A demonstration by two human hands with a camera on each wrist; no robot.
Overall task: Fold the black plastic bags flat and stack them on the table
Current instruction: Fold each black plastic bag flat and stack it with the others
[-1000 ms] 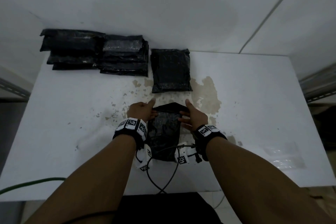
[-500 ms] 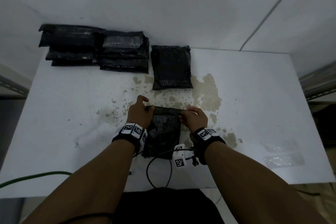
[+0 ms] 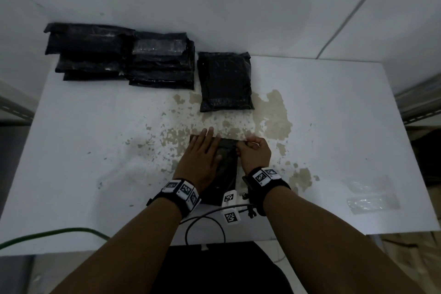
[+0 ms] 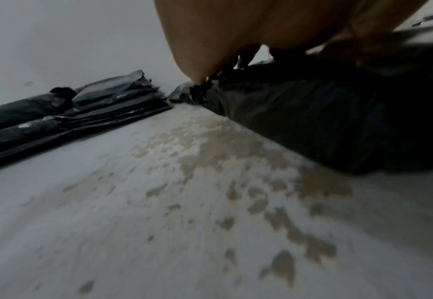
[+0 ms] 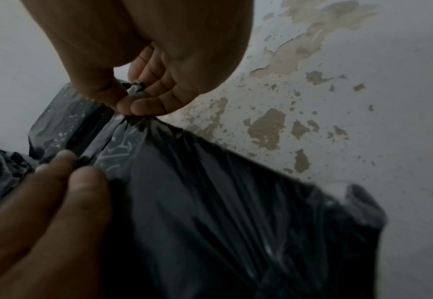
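Far left on the table, two stacks of folded bags sit against the wall, apparently untouched over the last second; a single folded bag lies just right of them, apart from the stacks. At centre front, the bag in work lies on the table between the wrists. Change noted: a second ago both hands held its far end raised, thumbs up; half a second ago both gripped a rolled far edge; now the left hand lies flat on the bag, fingers straight and pressing, grasping nothing. The right hand is curled, thumb and forefinger pinching a gathered bit of film at the bag's far right corner; the right wrist view shows the plastic drawn into tight creases running to that pinch. Far edge now looks lower and straighter than before. Judgement: the fold has been laid over and is being flattened, left holding, right tensioning the corner. Bag not yet stacked. Right of the work, a stained patch; further right, clear film pieces near the table edge.
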